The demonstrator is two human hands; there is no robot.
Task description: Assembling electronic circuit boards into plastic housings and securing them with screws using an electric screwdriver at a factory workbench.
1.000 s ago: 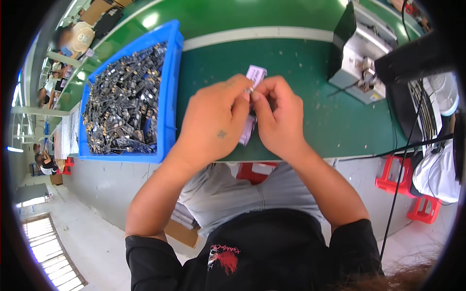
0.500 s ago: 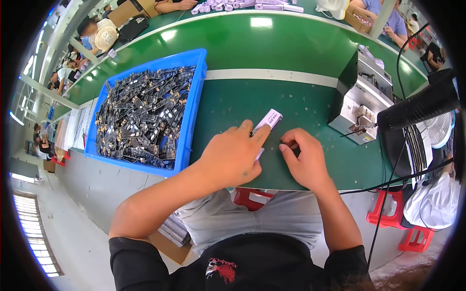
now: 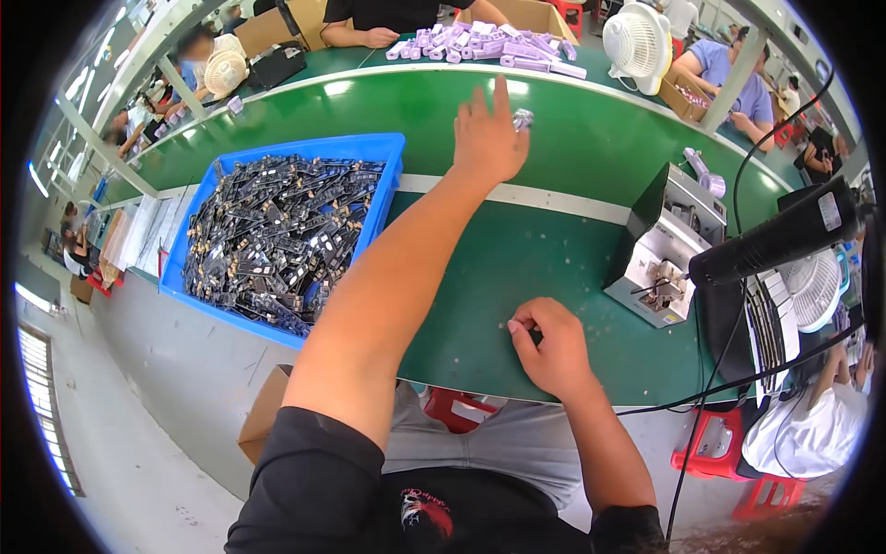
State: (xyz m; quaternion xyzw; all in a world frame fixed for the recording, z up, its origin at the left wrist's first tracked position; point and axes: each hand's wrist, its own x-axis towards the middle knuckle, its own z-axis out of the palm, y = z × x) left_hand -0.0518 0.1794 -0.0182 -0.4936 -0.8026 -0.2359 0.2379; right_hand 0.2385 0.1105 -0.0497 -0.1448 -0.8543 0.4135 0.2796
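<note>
My left hand (image 3: 489, 138) is stretched far forward over the green belt surface (image 3: 415, 115), its fingers spread. A small lavender-and-grey piece (image 3: 522, 118) shows beside its thumb; the hand partly covers the piece, and no grip on it is visible. On the near dark green tabletop (image 3: 489, 268) rests my right hand (image 3: 554, 349), fingers curled in loosely and nothing visible in them. Left of my left forearm stands a blue bin (image 3: 395, 171) full of small dark electronic parts (image 3: 268, 240) with copper-coloured bits.
A metal box fixture (image 3: 651, 282) and a black cylindrical tool (image 3: 775, 240) with cables stand at right, near a fan (image 3: 812, 286). One lavender housing (image 3: 704, 174) lies behind the box. Across the belt are a lavender pile (image 3: 489, 42), another fan (image 3: 639, 46) and people at work.
My left hand has gone from the near tabletop, where it was on a lavender housing, forward to the belt. That housing no longer shows on the tabletop. My right hand stays curled. The view has shifted.
</note>
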